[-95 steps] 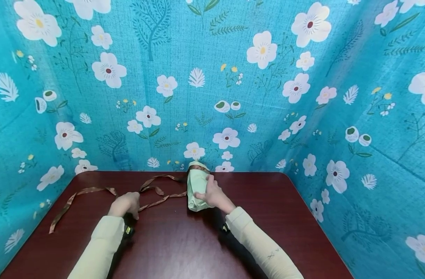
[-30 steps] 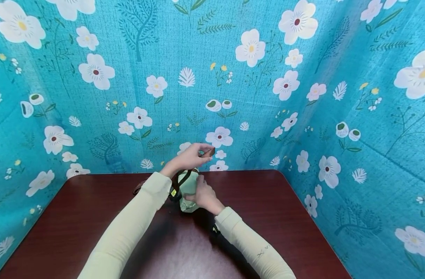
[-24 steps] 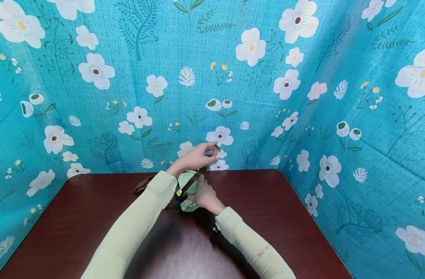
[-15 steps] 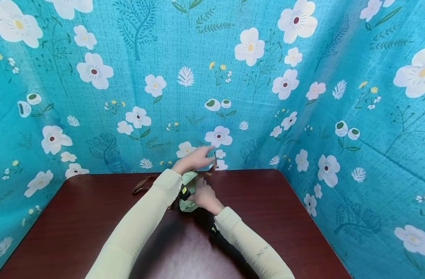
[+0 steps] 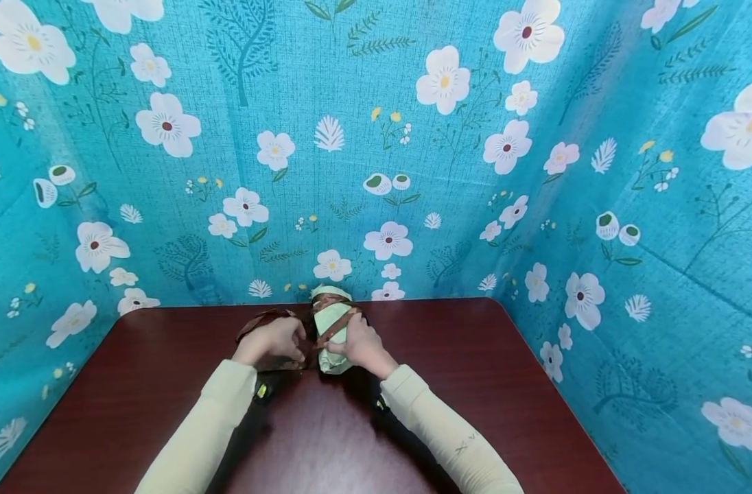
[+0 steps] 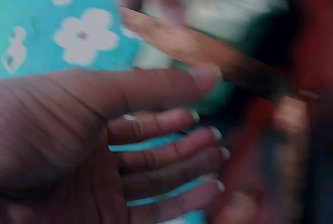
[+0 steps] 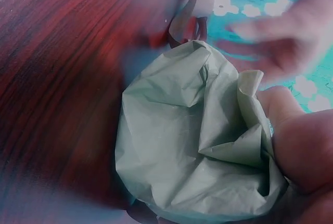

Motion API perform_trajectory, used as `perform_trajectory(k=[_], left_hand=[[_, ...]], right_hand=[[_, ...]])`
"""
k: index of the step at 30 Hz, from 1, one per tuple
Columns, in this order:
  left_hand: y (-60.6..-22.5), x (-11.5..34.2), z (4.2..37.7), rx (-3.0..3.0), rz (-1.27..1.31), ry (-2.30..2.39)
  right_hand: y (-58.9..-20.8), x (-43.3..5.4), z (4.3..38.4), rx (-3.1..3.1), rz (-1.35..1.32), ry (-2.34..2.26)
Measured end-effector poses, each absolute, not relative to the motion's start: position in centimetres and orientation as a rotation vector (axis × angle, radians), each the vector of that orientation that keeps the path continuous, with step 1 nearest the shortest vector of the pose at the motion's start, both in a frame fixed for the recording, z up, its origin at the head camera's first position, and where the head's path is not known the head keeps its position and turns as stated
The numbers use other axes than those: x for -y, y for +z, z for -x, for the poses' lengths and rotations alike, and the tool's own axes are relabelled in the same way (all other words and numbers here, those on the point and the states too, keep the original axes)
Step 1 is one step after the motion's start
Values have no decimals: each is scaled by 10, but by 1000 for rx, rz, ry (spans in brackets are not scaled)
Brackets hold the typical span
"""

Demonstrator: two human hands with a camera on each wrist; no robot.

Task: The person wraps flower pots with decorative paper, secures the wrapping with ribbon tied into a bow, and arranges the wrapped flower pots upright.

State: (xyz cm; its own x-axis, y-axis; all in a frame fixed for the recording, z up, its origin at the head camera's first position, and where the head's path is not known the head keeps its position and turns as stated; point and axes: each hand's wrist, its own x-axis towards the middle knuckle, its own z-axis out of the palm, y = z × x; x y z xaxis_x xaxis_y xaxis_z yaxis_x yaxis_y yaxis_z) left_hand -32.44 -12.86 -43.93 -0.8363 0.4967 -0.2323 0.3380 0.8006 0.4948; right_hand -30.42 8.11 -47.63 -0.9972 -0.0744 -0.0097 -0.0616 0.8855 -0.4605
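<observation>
A package wrapped in pale green paper (image 5: 331,317) lies near the table's back edge. Brown ribbon (image 5: 339,328) circles its far end and runs slantwise across its front. My right hand (image 5: 365,346) grips the package from the right side. In the right wrist view, the crumpled, folded end of the green paper (image 7: 171,140) faces the camera. To the left of the package, my left hand (image 5: 278,341) hovers by the loose ribbon (image 5: 266,317). In the left wrist view its fingers (image 6: 166,130) are spread and relaxed, with the taut ribbon (image 6: 177,41) beyond the thumb; this view is blurred.
The dark red-brown table (image 5: 475,398) has rounded back corners. A blue floral curtain (image 5: 450,206) hangs behind it and along both sides. Loops of loose ribbon (image 7: 182,23) lie on the table left of the package.
My left hand carried ribbon over the package towards the right, then came back to the left side. A ribbon band now crosses the front. My right hand kept its grip throughout.
</observation>
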Motion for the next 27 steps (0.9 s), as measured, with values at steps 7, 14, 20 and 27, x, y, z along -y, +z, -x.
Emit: perform_trajectory(k=[7, 14, 20, 27], left_hand=[[-488, 151, 311, -2603, -620, 703], [-480, 163, 314, -2665, -677, 735], [-452, 158, 335, -2691, -677, 1063], [-410, 127, 354, -2619, -474, 1442]], right_hand=[[-476, -82, 304, -2997, 84, -745], [-477, -83, 303, -2998, 121, -806], [-479, -84, 303, -3005, 136, -873], [-479, -83, 303, -3013, 130, -849]])
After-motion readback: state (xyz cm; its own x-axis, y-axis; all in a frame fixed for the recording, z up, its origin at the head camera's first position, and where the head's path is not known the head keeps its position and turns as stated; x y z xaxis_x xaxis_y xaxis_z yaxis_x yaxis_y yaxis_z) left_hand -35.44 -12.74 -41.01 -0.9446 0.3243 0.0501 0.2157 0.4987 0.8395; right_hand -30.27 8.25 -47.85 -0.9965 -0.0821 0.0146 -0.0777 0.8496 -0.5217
